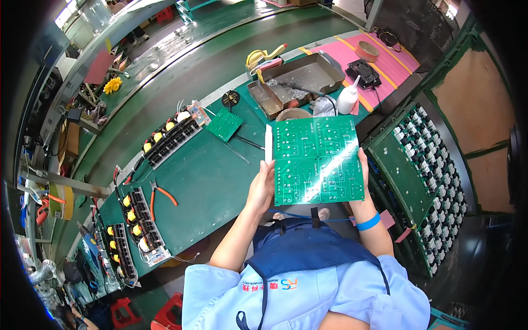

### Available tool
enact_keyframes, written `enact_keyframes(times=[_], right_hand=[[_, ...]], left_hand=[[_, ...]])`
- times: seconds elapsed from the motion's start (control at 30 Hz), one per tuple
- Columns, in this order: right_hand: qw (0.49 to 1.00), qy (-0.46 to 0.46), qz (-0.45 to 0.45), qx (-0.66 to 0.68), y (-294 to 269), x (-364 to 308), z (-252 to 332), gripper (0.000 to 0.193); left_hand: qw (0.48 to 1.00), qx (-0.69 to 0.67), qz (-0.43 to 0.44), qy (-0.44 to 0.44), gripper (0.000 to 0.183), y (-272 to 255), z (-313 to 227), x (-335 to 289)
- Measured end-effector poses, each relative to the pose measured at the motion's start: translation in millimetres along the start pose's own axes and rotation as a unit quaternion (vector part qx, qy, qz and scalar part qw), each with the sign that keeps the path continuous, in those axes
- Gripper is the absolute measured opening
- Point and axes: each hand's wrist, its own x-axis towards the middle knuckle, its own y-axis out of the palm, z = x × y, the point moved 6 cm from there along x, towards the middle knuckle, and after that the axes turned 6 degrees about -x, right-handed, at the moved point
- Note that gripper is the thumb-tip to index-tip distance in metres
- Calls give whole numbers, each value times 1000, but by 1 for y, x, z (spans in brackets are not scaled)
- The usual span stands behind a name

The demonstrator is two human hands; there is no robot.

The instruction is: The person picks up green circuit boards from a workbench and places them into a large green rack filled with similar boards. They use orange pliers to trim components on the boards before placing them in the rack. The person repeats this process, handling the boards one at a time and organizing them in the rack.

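Note:
With both hands I hold up a green circuit board panel [317, 159] by its left and right edges, and a bright streak of light glares across it. My left hand [262, 186] is closed on the left edge. A slim white stick-like thing [268, 140] rises from that hand along the board's side; its kind I cannot make out. At the right edge my right hand [362, 171] grips the panel, its fingers partly hidden behind it. A smaller green circuit board [224, 125] lies on the green table [203, 181], just beyond my left hand.
Wired board assemblies [173, 137] with yellow parts lie at the left, near orange-handled pliers [163, 197]. A metal tray [308, 82], a soldering iron [304, 88] and a white squeeze bottle [347, 99] stand ahead. A green rack [396, 165] of black-and-white parts is at the right.

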Motion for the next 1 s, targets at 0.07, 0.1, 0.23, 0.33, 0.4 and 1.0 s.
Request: enact_keyframes(times=[0.07, 0.1, 0.23, 0.33, 0.4, 1.0], right_hand=[[999, -32, -16, -18, -9, -2, 12, 46], [999, -46, -13, -26, -9, -4, 18, 46], [996, -73, -31, -50, -14, -8, 32, 45], [993, -89, -62, -55, -21, -11, 34, 43], [990, -104, -86, -46, -22, -12, 33, 42], [998, -36, 3, -49, -22, -8, 21, 57]], left_hand=[[993, 121, 7, 0, 47, -12, -1, -12], [990, 142, 4, -21, 39, -20, 3, -17], [969, 236, 65, -36, 25, -3, 8, -37], [980, 188, 57, -41, 17, 4, 13, -37], [983, 166, 48, -56, 16, 3, 15, -35], [992, 9, 23, -127, 6, -13, 31, -30]])
